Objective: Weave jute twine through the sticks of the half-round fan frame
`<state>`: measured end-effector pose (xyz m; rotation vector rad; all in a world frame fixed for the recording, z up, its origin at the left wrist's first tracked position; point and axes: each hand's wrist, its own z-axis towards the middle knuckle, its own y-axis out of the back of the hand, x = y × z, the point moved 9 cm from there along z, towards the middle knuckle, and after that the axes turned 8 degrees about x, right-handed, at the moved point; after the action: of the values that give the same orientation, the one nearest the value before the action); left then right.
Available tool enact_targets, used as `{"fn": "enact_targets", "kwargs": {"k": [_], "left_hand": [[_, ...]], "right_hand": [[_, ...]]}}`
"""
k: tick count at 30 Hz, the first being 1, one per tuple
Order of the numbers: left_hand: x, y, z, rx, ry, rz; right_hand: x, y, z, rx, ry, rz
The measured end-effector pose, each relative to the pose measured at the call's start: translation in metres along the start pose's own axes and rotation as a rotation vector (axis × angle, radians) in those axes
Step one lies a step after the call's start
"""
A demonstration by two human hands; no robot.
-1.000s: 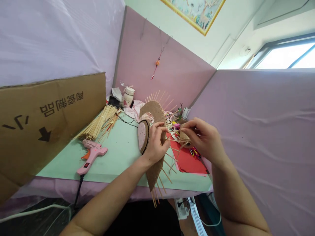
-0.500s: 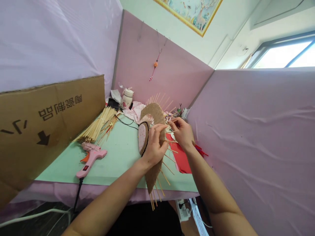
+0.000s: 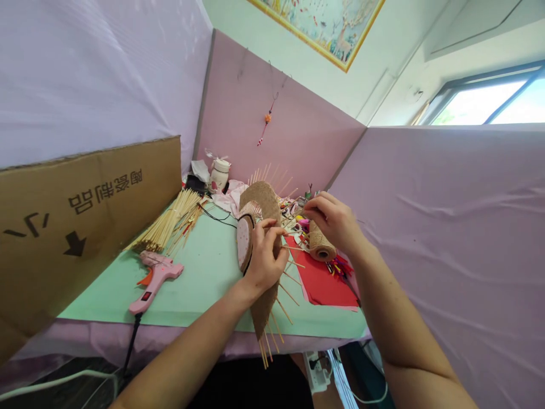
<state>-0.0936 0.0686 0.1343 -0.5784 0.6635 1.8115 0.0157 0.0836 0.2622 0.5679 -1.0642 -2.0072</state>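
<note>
My left hand point(image 3: 268, 253) grips a brown, burlap-like curved piece point(image 3: 266, 301) from its near face, fingers over its right edge. Thin wooden sticks point(image 3: 289, 294) fan out around that edge. At its left side is a round pale pink part point(image 3: 244, 241) with a dark rim. My right hand point(image 3: 332, 218) is raised to the right of the piece, thumb and fingers pinched on a thin strand that looks like twine, running towards the sticks. Just under that hand lies a spool of jute twine point(image 3: 321, 244).
A pink glue gun point(image 3: 157, 278) and a bundle of wooden sticks point(image 3: 172, 218) lie on the left, beside a cardboard panel point(image 3: 97, 227). Red sheets point(image 3: 326, 287) lie at right. A white jar point(image 3: 219, 173) stands at the back among cloth and craft bits.
My right hand has moved right and slightly up, away from the piece's edge, uncovering the twine spool. My left hand still grips the piece. The view has shifted slightly.
</note>
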Motion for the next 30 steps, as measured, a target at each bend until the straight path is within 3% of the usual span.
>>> {"fn": "enact_targets", "kwargs": {"k": [2,5,13,18,24,27,30], "left_hand": [[-0.001,-0.001,0.000,-0.001,-0.002,-0.004],[-0.003,-0.001,0.000,0.005,-0.001,-0.009],[0.000,0.000,0.001,0.007,0.009,-0.009],[0.002,-0.002,0.001,0.015,-0.001,-0.024],[0.000,-0.002,0.002,0.015,0.007,-0.031],[0.000,-0.002,0.002,0.020,0.010,-0.036],[0.001,-0.004,0.002,0.034,0.013,-0.033]], "right_hand": [[0.013,0.007,0.006,0.052,0.091,-0.067],[0.018,0.015,0.016,0.018,0.088,-0.108],[-0.021,-0.001,0.034,-0.068,-0.155,0.198],[-0.050,-0.021,0.033,0.102,-0.379,0.630],[-0.073,-0.053,0.031,0.232,-0.467,1.066],[-0.088,-0.078,0.025,0.189,-0.498,1.110],[-0.097,-0.101,0.020,0.021,-0.520,0.984]]}}
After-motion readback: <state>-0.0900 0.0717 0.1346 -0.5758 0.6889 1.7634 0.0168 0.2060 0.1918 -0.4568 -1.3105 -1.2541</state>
